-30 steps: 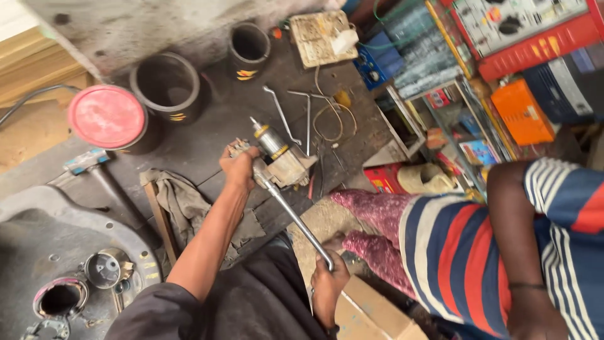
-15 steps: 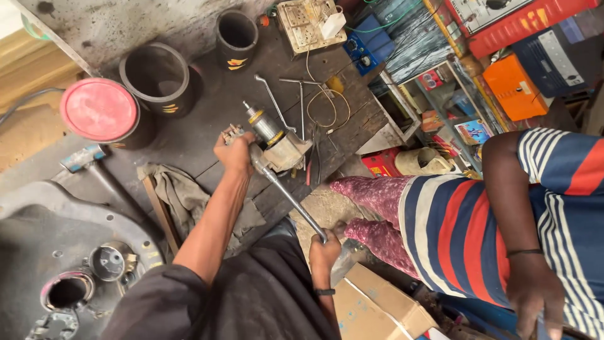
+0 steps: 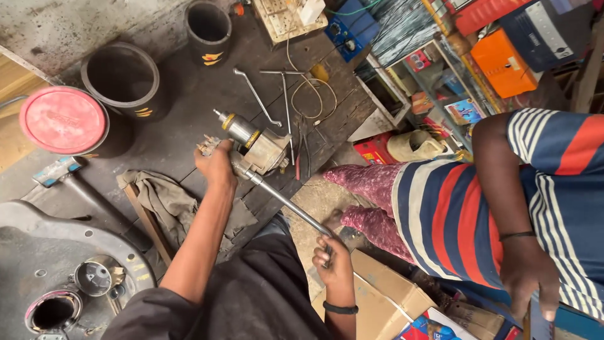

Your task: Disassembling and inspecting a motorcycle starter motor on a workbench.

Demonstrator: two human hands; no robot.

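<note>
On the dark wooden workbench (image 3: pixel 182 135) lies a metal pump-like part (image 3: pixel 255 143) with a silver cylinder and a yellow ring. My left hand (image 3: pixel 217 165) presses down on its near end. My right hand (image 3: pixel 332 258) grips the handle end of a long steel wrench (image 3: pixel 283 201), whose head sits on the part beside my left hand. The shaft runs diagonally from the part down to my right hand at the bench's edge.
Two black buckets (image 3: pixel 123 79) and a pink-lidded one (image 3: pixel 63 119) stand at the back left. Bent rods (image 3: pixel 258 97), a hammer (image 3: pixel 63 176) and a rag (image 3: pixel 167 201) lie on the bench. A person in a striped shirt (image 3: pixel 491 214) stands at right. Cardboard boxes (image 3: pixel 384 296) sit below.
The view has shifted a little, so the part and my hands sit lower in frame. Both hands keep their hold; the wrench stays at much the same angle.
</note>
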